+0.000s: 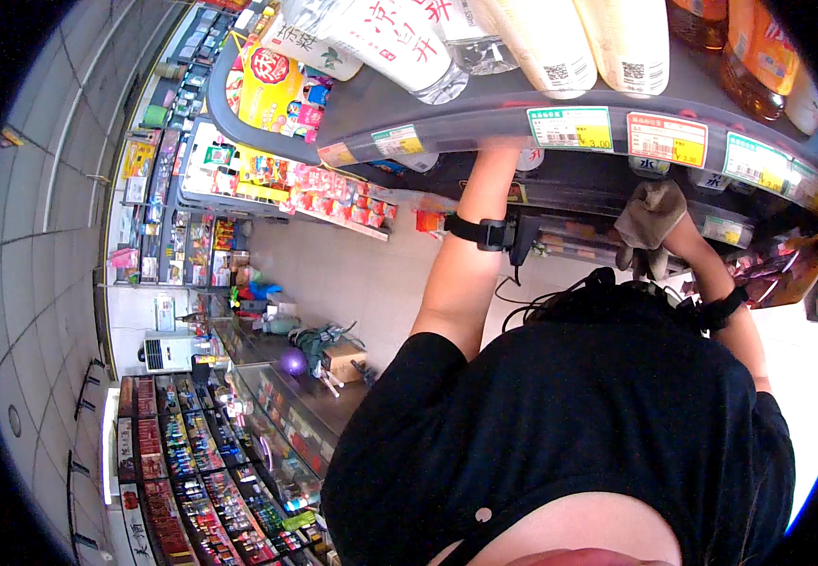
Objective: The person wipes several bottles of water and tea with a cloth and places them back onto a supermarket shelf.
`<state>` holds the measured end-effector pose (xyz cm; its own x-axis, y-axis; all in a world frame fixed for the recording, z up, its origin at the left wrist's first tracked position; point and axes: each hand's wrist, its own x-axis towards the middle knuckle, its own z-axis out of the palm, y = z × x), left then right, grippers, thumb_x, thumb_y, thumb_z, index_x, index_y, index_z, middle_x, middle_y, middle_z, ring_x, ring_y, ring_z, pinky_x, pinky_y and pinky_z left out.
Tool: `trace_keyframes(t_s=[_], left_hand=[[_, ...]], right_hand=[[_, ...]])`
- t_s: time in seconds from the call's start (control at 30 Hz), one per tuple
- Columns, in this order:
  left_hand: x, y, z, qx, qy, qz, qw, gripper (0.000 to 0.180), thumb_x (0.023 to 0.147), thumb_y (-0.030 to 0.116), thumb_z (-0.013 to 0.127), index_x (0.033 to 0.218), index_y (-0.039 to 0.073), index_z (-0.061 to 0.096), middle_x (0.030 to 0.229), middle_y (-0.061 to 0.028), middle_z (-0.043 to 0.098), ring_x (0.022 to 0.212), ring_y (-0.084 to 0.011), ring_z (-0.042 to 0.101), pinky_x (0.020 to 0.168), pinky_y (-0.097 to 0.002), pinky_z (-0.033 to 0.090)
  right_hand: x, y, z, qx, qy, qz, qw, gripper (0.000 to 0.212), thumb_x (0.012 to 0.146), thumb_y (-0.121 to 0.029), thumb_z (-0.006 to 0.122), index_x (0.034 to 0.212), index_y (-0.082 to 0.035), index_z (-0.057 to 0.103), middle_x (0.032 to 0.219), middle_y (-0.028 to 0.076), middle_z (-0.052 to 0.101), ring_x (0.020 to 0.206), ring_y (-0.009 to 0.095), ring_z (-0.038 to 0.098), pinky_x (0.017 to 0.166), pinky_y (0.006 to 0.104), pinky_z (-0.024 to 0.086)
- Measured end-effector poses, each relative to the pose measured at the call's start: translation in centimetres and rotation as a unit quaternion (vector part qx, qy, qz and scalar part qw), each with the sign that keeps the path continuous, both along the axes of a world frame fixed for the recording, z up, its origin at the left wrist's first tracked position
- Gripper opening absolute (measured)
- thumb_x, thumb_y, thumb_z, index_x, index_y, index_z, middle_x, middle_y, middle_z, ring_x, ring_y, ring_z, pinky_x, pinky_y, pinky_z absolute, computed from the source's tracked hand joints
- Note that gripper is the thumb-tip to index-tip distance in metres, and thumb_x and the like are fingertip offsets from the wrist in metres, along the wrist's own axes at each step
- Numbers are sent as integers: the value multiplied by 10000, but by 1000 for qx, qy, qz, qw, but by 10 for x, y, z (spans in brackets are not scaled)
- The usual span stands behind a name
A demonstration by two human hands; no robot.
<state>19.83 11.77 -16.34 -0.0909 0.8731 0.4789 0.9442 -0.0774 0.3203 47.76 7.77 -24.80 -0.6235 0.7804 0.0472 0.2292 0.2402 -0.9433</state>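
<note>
My left forearm (486,193), with a black strap at the wrist, reaches up to the shelf's front edge (484,127). The hand passes behind that edge, so its fingers and anything in them are hidden. At the right, below the same edge, my right hand (677,229) is closed on a bunched grey-brown cloth (649,215) with loose ends hanging down. Just above the cloth, a bottle (650,165) shows in part on the lower shelf level. White-labelled clear bottles (399,47) and cream-coloured bottles (548,47) stand on the upper shelf.
Amber drink bottles (760,57) stand at the shelf's right end. Price tags (569,128) line its edge. Snack packs (272,90) hang at the left end. Beyond the pale floor (333,278) are a glass counter (277,406), a cardboard box (344,360) and stocked wall shelves (197,453).
</note>
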Motion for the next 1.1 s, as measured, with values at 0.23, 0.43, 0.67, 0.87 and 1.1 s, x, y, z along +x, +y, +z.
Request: trace_keyframes(t_s=[0.23, 0.43, 0.67, 0.87, 1.1], left_hand=[[-30, -10, -3, 32, -37, 44, 998, 387, 768, 366, 577, 1045, 95, 579, 1052, -126, 579, 1046, -313, 499, 902, -416, 373], [-79, -17, -16, 72, -78, 110, 988, 395, 767, 362, 582, 1050, 87, 575, 1066, -131, 573, 1053, -316, 496, 909, -413, 369], [-122, -19, -19, 61, -117, 123, 984, 404, 766, 358, 588, 1056, 77, 570, 1084, -136, 567, 1061, -319, 491, 916, -410, 365], [-126, -17, -24, 65, -123, 122, 983, 413, 765, 354, 593, 1061, 69, 566, 1098, -141, 562, 1068, -321, 488, 923, -407, 361], [-129, -29, -27, 74, -115, 140, 981, 422, 763, 350, 599, 1068, 59, 561, 1115, -147, 556, 1076, -324, 484, 931, -403, 357]], right_hand=[[-3, 6, -13, -4, 29, 6, 1000, 90, 789, -108, 565, 824, -31, 537, 716, 58, 522, 677, 119, 476, 603, 287, 425], [-6, 0, -13, 32, 54, -27, 998, 93, 770, -94, 551, 728, -14, 528, 620, 48, 497, 599, 111, 452, 538, 287, 406], [-3, 4, -23, 22, -1, 4, 1000, 71, 764, -87, 563, 771, -28, 525, 698, 68, 528, 653, 125, 491, 593, 278, 424], [-4, 3, -21, 106, 7, -11, 994, 149, 825, -176, 574, 783, -50, 505, 712, 62, 537, 668, 176, 502, 638, 345, 439], [-8, -1, -3, 38, -5, -12, 999, 150, 824, -178, 577, 790, -50, 506, 694, 59, 515, 660, 163, 500, 620, 334, 442]])
